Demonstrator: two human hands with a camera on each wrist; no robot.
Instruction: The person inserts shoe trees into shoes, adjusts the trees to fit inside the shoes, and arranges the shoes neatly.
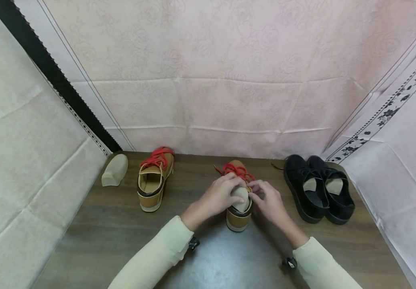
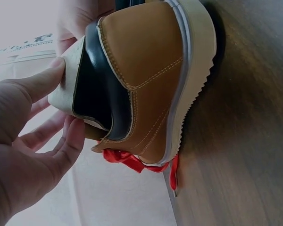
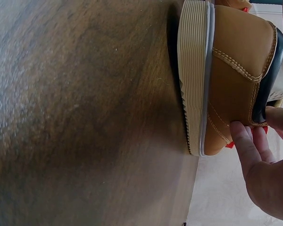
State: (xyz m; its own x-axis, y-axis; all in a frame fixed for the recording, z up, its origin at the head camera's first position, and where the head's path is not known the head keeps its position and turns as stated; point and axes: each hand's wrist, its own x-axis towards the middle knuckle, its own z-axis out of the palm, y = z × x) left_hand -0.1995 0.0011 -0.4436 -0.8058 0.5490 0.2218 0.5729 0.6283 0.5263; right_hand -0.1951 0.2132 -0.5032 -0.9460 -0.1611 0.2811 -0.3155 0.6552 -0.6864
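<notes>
A tan shoe (image 1: 237, 220) with red laces (image 1: 239, 171) stands between both hands, heel toward me. From its opening sticks a cream shoe insert (image 1: 242, 196), partly inside. My left hand (image 1: 219, 194) pinches this insert; in the left wrist view the thumb presses the insert's (image 2: 68, 84) pale side, with fingers curled near the shoe's tongue. On the other side, my right hand (image 1: 268, 202) pinches the collar edge. The right wrist view has its fingertips (image 3: 239, 129) against the shoe's outer side (image 3: 231, 89), thumb at the dark rim. The insert's front end is hidden within the shoe.
The matching tan shoe (image 1: 151, 196) stands to the left with its opening bare. Left of that, another cream insert (image 1: 115, 170) lies on the wooden surface (image 1: 121, 249). Two black shoes (image 1: 307, 200) holding pale inserts stand at right. Patterned sheets (image 1: 208, 100) enclose the back and sides.
</notes>
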